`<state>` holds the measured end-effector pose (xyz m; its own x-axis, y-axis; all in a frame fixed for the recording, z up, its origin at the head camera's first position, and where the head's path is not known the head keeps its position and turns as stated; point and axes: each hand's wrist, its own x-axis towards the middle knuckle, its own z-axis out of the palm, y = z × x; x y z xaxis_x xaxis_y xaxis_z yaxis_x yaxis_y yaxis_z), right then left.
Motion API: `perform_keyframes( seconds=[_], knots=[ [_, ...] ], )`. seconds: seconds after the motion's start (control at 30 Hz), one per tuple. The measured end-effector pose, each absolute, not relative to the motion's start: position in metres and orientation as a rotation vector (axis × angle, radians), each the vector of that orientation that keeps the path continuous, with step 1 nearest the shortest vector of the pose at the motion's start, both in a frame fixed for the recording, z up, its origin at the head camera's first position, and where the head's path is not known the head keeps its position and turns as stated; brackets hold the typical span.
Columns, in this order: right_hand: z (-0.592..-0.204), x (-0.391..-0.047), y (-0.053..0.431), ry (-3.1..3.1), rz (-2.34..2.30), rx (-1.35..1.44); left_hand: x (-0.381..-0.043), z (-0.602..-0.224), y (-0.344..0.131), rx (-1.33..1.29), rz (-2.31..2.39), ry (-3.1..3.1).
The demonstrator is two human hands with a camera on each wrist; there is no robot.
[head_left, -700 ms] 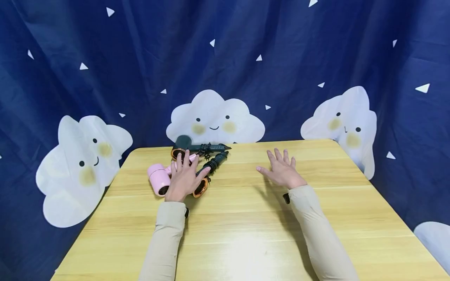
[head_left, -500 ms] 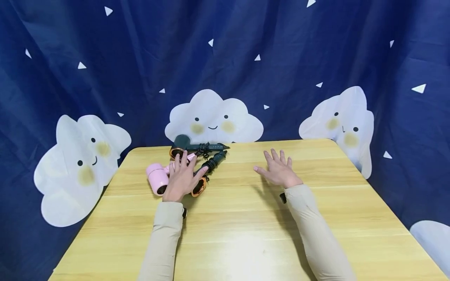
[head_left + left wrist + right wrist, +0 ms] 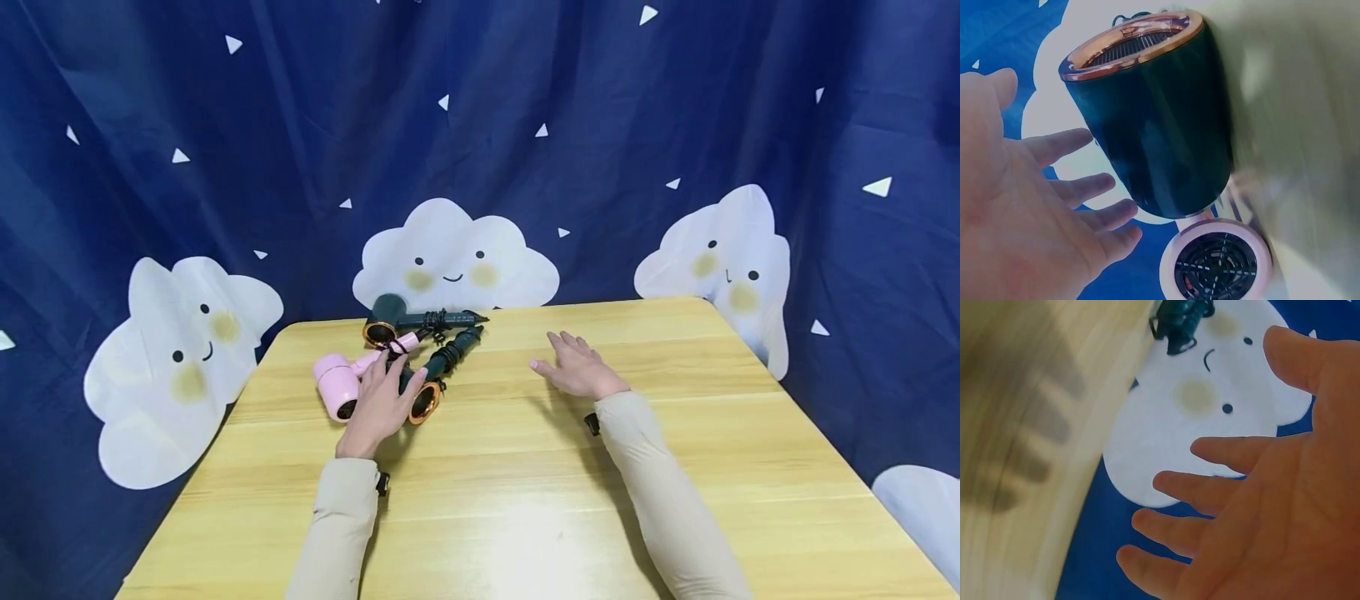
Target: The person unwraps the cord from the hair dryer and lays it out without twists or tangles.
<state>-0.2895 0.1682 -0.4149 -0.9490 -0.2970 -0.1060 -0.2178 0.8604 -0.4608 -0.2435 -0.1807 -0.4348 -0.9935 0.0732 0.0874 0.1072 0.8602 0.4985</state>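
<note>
Three hair dryers lie close together at the back left of the table. A dark green hair dryer with a copper rim [image 3: 454, 350] points its handle toward the back. Over its barrel [image 3: 1154, 125] hovers my left hand [image 3: 375, 410], fingers apart and slightly bent, with nothing held; whether the fingertips touch the barrel I cannot tell. Left of that hand is a pink hair dryer [image 3: 337, 386], whose round grille shows in the left wrist view. Behind both lies a second dark green hair dryer [image 3: 387, 313]. My right hand [image 3: 579, 368] hovers over bare wood, fingers extended and holding nothing.
The wooden table [image 3: 480, 475] reaches back to a dark blue curtain [image 3: 495, 100] printed with smiling white clouds. Black cords are wound round the dryers' handles. Wood surface lies between and in front of both arms.
My left hand has drawn back a little and its fingers have bent down toward the nearer green hair dryer. My right hand has shifted slightly left. The dryers look unmoved.
</note>
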Motion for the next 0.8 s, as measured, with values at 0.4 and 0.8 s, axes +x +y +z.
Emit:
perform_keyframes(
  seconds=[0.4, 0.8],
  knots=[
    [-0.425, -0.326, 0.145, 2.595, -1.071, -0.412, -0.213, -0.432, -0.184, 0.06, -1.249, -2.835],
    [-0.457, -0.365, 0.107, 2.037, -1.87, -0.04, -0.193, -0.438, -0.184, 0.247, -1.998, -2.483]
  ],
)
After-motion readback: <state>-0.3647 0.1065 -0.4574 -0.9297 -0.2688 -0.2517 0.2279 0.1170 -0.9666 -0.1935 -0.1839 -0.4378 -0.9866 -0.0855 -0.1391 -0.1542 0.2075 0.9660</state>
